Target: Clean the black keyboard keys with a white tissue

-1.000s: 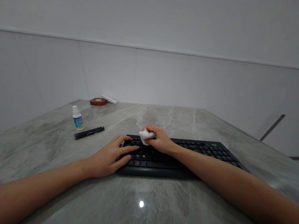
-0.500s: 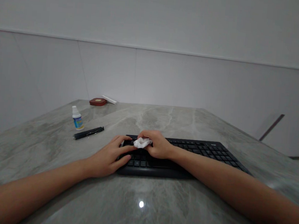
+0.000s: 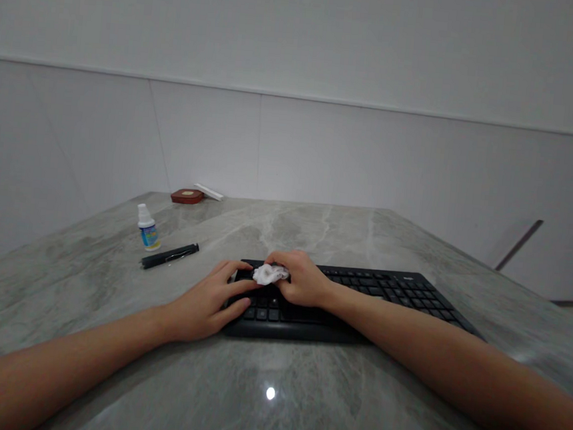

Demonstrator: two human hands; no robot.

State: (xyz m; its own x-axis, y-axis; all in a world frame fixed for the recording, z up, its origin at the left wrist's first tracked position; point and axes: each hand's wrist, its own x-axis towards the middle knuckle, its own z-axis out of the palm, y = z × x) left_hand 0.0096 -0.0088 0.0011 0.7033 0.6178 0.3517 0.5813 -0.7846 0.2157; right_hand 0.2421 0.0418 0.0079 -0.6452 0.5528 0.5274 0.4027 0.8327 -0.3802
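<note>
A black keyboard lies flat on the marbled table in front of me. My left hand rests at its left end, fingers spread and stretched over the edge onto the keys. Over the left part of the keys, my right hand is closed around a crumpled white tissue. The tissue pokes out from the fingertips toward my left hand and hides some keys. Whether the tissue touches the left fingers I cannot tell.
Left of the keyboard lies a black brush-like tool, with a small white-capped bottle upright behind it. At the table's far edge are a dark red case and a thin white object. A pale wall stands behind.
The tissue in my right hand has shifted very slightly to the left and its folds look different. My left hand stays in place on the keyboard.
</note>
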